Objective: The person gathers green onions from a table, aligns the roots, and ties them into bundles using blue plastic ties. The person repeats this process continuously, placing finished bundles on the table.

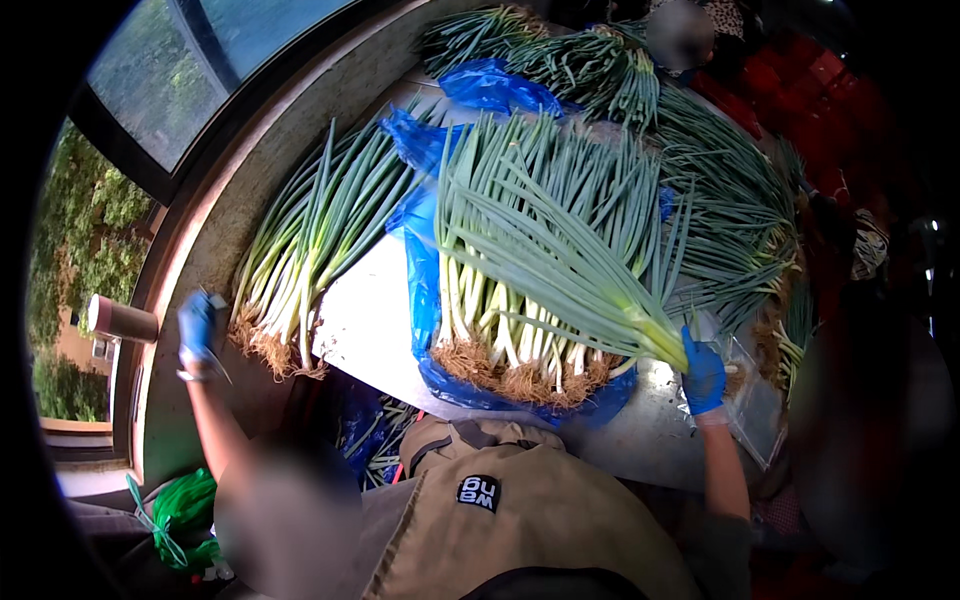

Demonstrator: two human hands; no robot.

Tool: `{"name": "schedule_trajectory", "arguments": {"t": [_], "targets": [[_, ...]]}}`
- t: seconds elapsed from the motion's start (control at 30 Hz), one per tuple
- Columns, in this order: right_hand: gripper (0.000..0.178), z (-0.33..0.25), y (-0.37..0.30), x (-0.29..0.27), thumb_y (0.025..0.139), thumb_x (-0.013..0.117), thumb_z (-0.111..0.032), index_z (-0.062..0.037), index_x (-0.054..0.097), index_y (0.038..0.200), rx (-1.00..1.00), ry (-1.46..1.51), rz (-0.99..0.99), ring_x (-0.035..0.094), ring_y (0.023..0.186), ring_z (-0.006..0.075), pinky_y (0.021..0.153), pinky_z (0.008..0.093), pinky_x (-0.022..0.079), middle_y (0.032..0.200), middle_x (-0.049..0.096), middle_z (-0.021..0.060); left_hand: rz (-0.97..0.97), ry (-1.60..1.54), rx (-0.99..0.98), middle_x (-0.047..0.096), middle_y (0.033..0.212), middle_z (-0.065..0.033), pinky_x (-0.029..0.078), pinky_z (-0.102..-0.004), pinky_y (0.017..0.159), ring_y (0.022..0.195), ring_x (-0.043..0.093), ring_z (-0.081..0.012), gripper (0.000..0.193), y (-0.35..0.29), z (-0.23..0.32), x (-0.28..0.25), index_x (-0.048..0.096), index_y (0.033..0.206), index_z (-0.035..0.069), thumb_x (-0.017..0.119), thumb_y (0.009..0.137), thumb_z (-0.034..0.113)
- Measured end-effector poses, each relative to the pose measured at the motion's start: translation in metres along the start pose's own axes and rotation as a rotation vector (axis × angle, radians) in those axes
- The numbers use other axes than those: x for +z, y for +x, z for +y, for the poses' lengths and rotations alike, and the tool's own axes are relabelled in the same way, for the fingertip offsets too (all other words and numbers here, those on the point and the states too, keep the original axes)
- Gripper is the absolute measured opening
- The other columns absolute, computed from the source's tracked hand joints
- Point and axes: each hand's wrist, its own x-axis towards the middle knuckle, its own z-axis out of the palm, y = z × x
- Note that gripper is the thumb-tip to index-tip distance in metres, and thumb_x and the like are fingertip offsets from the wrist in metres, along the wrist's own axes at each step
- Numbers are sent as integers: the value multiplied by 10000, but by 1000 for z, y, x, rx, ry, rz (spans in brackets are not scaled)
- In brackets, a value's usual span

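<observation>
My right hand (704,376), in a blue glove, is closed round the pale lower end of a bunch of green onions (590,275). Their long leaves fan out to the upper left, over a large pile of green onions (545,350) with brown roots turned toward me. That pile lies on a blue plastic sheet (424,290). At the far left, my left hand (199,328), also gloved in blue, is blurred but looks closed. A thin strand shows beside its wrist; what the fingers hold is not clear. Nearest to it is a smaller pile of green onions (310,235).
More green onions (715,190) cover the back and right of the metal table (365,325). A window ledge (225,170) with a pinkish cylinder (123,319) borders the left. Below hangs a green bag (185,510). A person (682,35) is at the far end.
</observation>
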Motion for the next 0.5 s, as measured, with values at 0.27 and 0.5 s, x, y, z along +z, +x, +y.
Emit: {"name": "schedule_trajectory", "arguments": {"t": [0.27, 0.5], "targets": [[652, 8, -8, 42, 725, 593, -25, -82, 407, 1347, 24, 42, 29, 550, 688, 326, 615, 410, 433, 823, 566, 154, -504, 544, -877, 631, 923, -240, 468, -417, 739, 838, 605, -378, 448, -333, -50, 5, 527, 1165, 42, 605, 838, 340], [675, 21, -6, 59, 714, 611, -32, -88, 399, 1353, 44, 132, -17, 561, 738, 331, 636, 414, 437, 851, 574, 158, 39, 34, -343, 643, 1019, -172, 487, -314, 716, 855, 634, -186, 399, -175, 81, 78, 527, 1262, 106, 575, 867, 72]]}}
